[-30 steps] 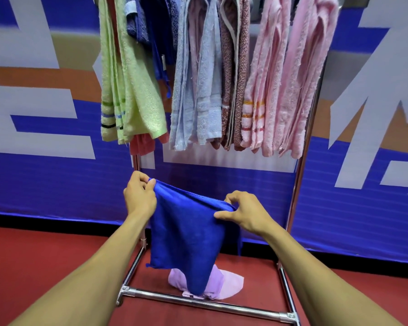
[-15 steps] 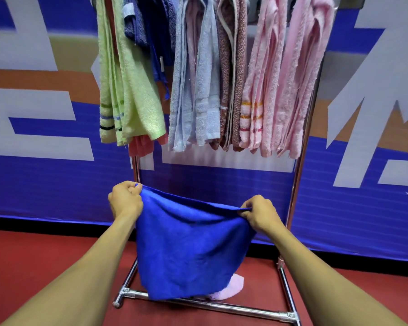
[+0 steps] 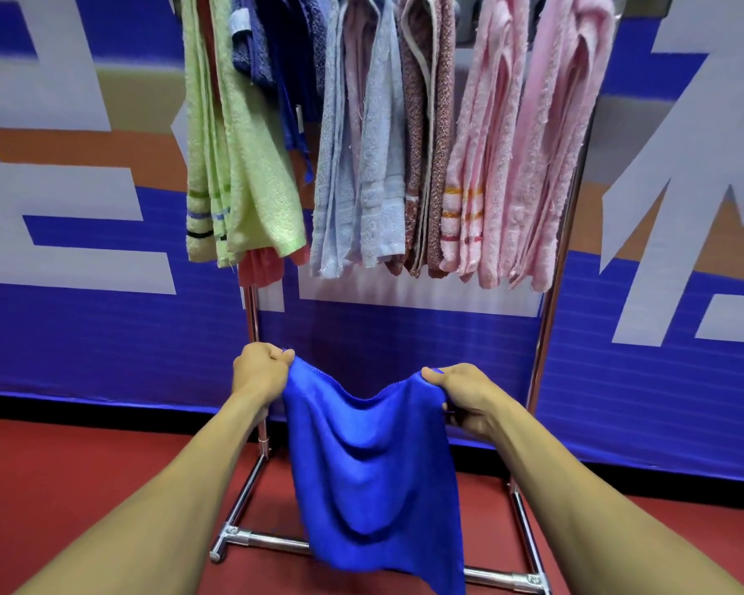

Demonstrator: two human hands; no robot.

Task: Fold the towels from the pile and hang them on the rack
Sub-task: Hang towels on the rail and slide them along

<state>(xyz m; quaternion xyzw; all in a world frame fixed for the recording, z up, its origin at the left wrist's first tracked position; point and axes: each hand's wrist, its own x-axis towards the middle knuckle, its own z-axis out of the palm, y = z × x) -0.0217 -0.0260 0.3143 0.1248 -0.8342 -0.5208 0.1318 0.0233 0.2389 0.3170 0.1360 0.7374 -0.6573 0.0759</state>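
Observation:
A bright blue towel (image 3: 370, 474) hangs in front of me by its top edge. My left hand (image 3: 260, 371) grips the top left corner and my right hand (image 3: 464, 397) grips the top right corner, both with curled fingers. The top edge sags between them. Behind stands the chrome rack (image 3: 546, 337), its upper bar out of view, hung with several towels: green (image 3: 241, 165), dark blue (image 3: 276, 45), light blue (image 3: 361, 165), brown speckled (image 3: 428, 143) and pink (image 3: 529, 156). The blue towel hides whatever lies on the floor inside the rack's base.
The rack's base bar (image 3: 267, 541) lies on the red floor (image 3: 61, 487) just below the towel. A blue, white and orange banner wall (image 3: 662, 337) runs behind the rack.
My hands have drawn a little closer together, so the top edge sags now instead of being stretched. The towel hangs lower and covers the pale purple cloth on the floor.

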